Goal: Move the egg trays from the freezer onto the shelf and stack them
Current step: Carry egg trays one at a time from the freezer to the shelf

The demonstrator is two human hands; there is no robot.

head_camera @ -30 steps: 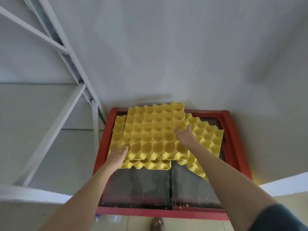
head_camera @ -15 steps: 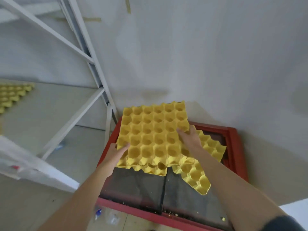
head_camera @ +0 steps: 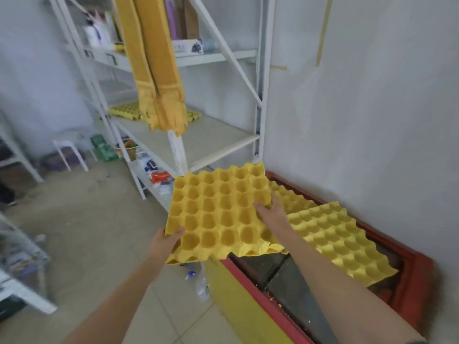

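I hold a yellow egg tray (head_camera: pixel 218 212) in the air, past the left edge of the red-rimmed freezer (head_camera: pixel 419 276). My left hand (head_camera: pixel 165 242) grips its near left corner and my right hand (head_camera: pixel 270 214) grips its right side. A second tray seems to hang under it. More yellow egg trays (head_camera: pixel 340 237) lie on the freezer's dark sliding lid. On the white metal shelf (head_camera: pixel 211 140) to the left, other yellow trays (head_camera: pixel 126 111) lie at the far end, partly hidden by a hanging yellow cloth.
A yellow cloth (head_camera: pixel 159 70) hangs in front of the shelf. Bags and packets (head_camera: pixel 159 176) fill the shelf's lowest level. A white stool (head_camera: pixel 69 150) stands at the far left on the tiled floor. A plastic bottle (head_camera: pixel 201 284) lies beside the freezer. The white wall runs behind the freezer.
Both hands lifted the tray off the freezer and swung it left toward the shelf. My view turned left, bringing the shelf, cloth and floor into sight.
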